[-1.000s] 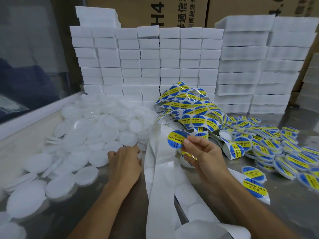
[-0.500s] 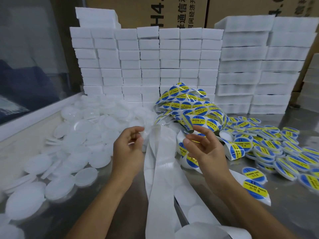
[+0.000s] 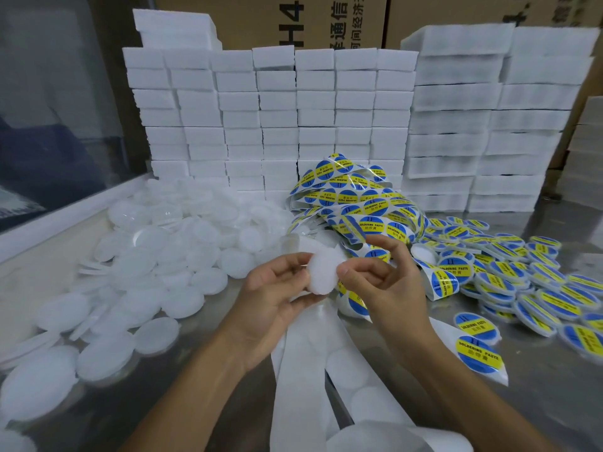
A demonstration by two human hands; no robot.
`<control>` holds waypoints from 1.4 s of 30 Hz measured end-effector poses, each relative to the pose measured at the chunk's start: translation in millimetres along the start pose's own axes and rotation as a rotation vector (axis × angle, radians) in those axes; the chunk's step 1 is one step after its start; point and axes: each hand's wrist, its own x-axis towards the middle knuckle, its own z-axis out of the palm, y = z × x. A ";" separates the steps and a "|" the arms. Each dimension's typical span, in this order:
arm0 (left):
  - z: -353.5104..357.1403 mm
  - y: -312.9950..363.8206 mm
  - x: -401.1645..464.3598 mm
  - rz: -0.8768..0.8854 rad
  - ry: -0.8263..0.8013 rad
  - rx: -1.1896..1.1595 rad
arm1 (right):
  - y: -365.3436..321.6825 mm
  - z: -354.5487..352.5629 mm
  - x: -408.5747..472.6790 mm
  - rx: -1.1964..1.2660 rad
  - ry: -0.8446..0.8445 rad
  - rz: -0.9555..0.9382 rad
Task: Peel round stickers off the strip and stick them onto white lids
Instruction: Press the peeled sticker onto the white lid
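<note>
Head view: both hands meet over the spent white backing strip [image 3: 303, 370]. The left hand [image 3: 274, 298] curls its fingers round a white lid [image 3: 321, 272], and the right hand [image 3: 385, 278] pinches that lid's right edge. Left of the lid lies the heap of plain lids [image 3: 156, 256] on the worktop [image 3: 538, 402]; behind it, the coiled sticker strip [image 3: 355, 203]; right, labelled lids [image 3: 522, 282].

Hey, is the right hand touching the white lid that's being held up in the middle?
Touching. The head view shows the right hand with thumb and fingertips pressed against the right edge of the white lid, while the left hand holds its other side.
</note>
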 end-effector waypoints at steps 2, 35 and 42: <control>2.3 -4.9 0.1 0.041 0.025 0.041 | 0.9 2.2 -2.3 -0.002 -0.012 0.010; -1.4 -5.7 7.8 0.051 0.224 -0.132 | 5.9 3.0 -2.2 0.027 -0.005 -0.036; 0.1 -4.8 2.0 -0.127 0.081 -0.278 | 19.2 8.0 -4.9 -0.154 -0.116 -0.165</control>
